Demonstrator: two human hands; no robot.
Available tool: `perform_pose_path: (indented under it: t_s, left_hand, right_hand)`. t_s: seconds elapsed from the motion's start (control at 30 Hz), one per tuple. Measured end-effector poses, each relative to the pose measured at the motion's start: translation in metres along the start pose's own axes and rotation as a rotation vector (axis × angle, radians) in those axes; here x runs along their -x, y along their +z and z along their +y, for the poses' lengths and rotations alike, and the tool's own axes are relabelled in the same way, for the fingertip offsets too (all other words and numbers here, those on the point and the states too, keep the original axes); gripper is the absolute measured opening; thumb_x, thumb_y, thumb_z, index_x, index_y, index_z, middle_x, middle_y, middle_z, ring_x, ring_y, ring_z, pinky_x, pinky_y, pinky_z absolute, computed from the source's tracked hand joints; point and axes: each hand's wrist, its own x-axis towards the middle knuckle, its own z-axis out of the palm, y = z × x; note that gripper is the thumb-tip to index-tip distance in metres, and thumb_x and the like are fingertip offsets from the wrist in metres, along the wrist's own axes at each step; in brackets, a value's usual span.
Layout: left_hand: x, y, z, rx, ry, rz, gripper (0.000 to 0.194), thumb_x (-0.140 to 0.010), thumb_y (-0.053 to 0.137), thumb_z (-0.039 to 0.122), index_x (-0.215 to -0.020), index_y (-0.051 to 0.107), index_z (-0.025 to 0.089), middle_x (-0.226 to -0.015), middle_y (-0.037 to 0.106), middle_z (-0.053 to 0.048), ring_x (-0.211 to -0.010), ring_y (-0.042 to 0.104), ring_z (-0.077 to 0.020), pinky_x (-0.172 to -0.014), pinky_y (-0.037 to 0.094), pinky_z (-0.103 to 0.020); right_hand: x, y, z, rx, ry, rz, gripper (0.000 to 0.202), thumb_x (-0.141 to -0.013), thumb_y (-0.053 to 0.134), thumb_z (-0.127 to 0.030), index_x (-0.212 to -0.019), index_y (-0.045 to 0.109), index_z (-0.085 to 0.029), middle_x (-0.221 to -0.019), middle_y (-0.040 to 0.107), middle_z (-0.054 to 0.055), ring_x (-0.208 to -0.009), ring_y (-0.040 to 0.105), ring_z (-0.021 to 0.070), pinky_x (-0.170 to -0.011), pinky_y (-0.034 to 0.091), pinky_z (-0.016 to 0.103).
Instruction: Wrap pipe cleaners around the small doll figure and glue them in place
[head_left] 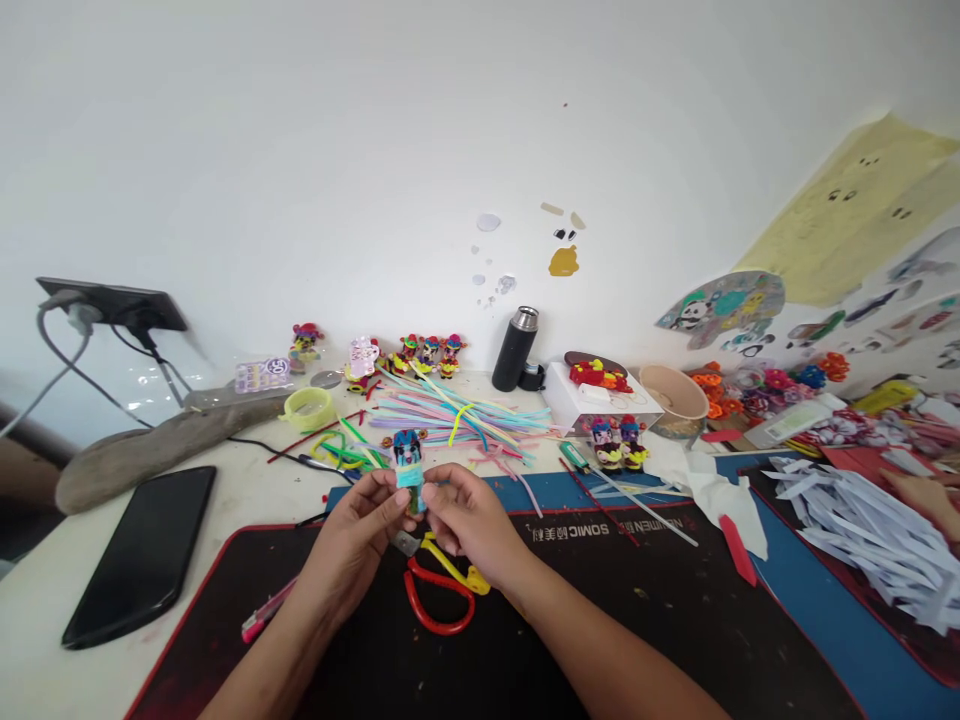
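Observation:
Between my two hands, above the dark mat, a small pipe-cleaner doll stands upright with a blue-and-red head and a light blue body. My left hand pinches its lower left side. On its lower right side, the fingers of my right hand are closed. The doll's base is partly hidden by my fingers. Just below my hands lie scissors with red and yellow handles, their blades partly covered. A pink craft knife rests beside my left forearm.
Colourful pipe cleaners are heaped behind my hands. Similar finished dolls stand near the wall, beside a black thermos. A black tablet lies left. Paper strips pile up right, near another person's hand.

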Motion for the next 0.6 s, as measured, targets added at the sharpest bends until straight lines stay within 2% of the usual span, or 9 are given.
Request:
perform_pose_path:
  t_s: [0.17,0.37,0.6]
  left_hand:
    - [0.0013,-0.0008,-0.0006,-0.029,0.015,-0.008,0.042,-0.058,0.104,0.029,-0.083,0.072,0.017,-0.078,0.071,0.0,-0.064,0.067,-0.0134,-0.062,0.058,-0.023]
    - [0.0029,0.0017,0.001,0.006,-0.025,-0.011,0.043,-0.061,0.102,0.036,-0.087,0.075,0.016,-0.076,0.072,-0.001,-0.063,0.067,-0.0148,-0.061,0.061,-0.026]
    - [0.0041,0.0075,0.0039,0.007,-0.049,-0.002,0.042,-0.057,0.104,0.03,-0.083,0.074,0.016,-0.072,0.07,0.001,-0.062,0.066,-0.0134,-0.058,0.06,-0.024]
  right_hand:
    - [0.0025,0.0029,-0.0023,0.027,0.013,-0.003,0.055,-0.078,0.083,-0.063,-0.101,0.057,-0.02,-0.058,0.057,-0.011,-0.036,0.037,0.0049,-0.038,0.024,0.019]
    - [0.0027,0.0017,-0.0021,0.049,0.015,0.024,0.05,-0.079,0.084,-0.058,-0.098,0.057,-0.021,-0.053,0.05,-0.013,-0.037,0.037,0.0052,-0.039,0.024,0.019]
    - [0.0038,0.0016,0.0022,0.042,0.01,0.034,0.051,-0.077,0.086,-0.058,-0.093,0.056,-0.021,-0.053,0.047,-0.014,-0.038,0.037,0.0056,-0.039,0.027,0.02]
